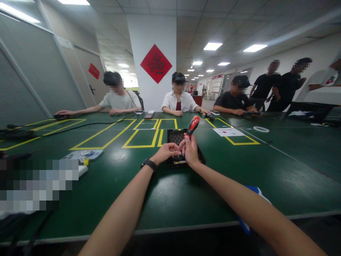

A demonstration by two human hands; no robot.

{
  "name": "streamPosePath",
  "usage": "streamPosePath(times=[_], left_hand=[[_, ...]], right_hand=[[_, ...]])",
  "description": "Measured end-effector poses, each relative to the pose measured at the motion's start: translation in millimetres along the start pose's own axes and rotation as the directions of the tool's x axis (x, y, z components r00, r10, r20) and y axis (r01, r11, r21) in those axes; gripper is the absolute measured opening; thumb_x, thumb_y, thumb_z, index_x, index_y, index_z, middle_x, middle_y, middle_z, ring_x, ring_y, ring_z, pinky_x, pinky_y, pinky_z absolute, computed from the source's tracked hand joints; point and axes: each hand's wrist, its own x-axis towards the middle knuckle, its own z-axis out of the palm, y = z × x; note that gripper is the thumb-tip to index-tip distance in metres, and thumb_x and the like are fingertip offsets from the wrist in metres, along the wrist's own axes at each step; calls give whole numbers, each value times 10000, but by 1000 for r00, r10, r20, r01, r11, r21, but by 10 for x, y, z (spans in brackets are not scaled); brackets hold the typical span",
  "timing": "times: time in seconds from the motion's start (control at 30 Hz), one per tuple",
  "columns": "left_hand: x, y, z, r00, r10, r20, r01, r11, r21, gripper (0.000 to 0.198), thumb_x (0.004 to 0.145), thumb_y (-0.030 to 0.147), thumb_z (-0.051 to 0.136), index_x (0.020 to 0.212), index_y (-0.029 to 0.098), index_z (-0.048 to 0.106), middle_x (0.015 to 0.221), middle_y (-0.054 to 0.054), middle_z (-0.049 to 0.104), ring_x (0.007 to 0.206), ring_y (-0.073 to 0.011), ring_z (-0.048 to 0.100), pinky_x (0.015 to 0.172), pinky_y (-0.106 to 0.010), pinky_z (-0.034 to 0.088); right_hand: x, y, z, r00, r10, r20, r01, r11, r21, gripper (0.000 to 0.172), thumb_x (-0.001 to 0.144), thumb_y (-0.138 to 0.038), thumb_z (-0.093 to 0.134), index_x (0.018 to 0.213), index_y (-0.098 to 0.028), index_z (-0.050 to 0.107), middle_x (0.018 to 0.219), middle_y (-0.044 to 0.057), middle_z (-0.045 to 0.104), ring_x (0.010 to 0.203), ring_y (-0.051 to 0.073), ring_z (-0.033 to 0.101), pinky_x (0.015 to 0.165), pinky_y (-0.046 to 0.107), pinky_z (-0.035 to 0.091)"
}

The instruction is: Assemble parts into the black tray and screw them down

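My right hand (191, 151) is wrapped round a screwdriver (194, 124) with a red and black handle. The handle points up and away, and the thin shaft slants down to the left. With a dark band on the wrist, my left hand (168, 151) has its fingertips pinched together at the shaft's lower end; what lies between them is too small to make out. Beneath both hands sits an open black tool case (174, 136), its far side studded with small rounded shapes. The hands cover much of its inside.
Yellow tape marks the green table (119, 202). A white paper (229, 132) and a tape roll (261, 129) lie to the right. A blue and white object (257, 191) is partly under my right forearm. Several people sit opposite; others stand at right.
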Motion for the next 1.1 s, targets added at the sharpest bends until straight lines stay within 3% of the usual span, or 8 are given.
streamPosePath(times=[0.47, 0.73, 1.1], left_hand=[[-7, 18, -53, 995, 17, 96, -25, 996, 86, 338, 703, 423, 643, 751, 89, 650, 711, -49, 633, 645, -105, 533, 644, -230, 405], [17, -22, 12, 1000, 15, 17, -16, 999, 48, 326, 591, 369, 743, 731, 107, 608, 660, 3, 598, 597, -81, 520, 615, -212, 397], [1, 11, -21, 991, 21, 129, -25, 999, 32, 299, 724, 386, 634, 782, 94, 662, 729, -61, 665, 685, -119, 580, 718, -258, 431]], right_hand=[[49, 28, -5, 998, 49, 42, -52, 996, 70, 310, 858, -466, 387, 1006, -196, 423, 514, -82, 518, 317, 46, 374, 322, 146, 297], [17, 12, 6, 1000, -7, 19, 7, 999, 43, 279, 857, -435, 410, 1004, -198, 420, 545, -81, 519, 354, 40, 412, 356, 139, 321], [58, 28, -9, 996, 86, 33, -90, 988, 122, 313, 852, -463, 387, 1014, -200, 430, 529, -78, 521, 315, 43, 379, 312, 143, 307]])
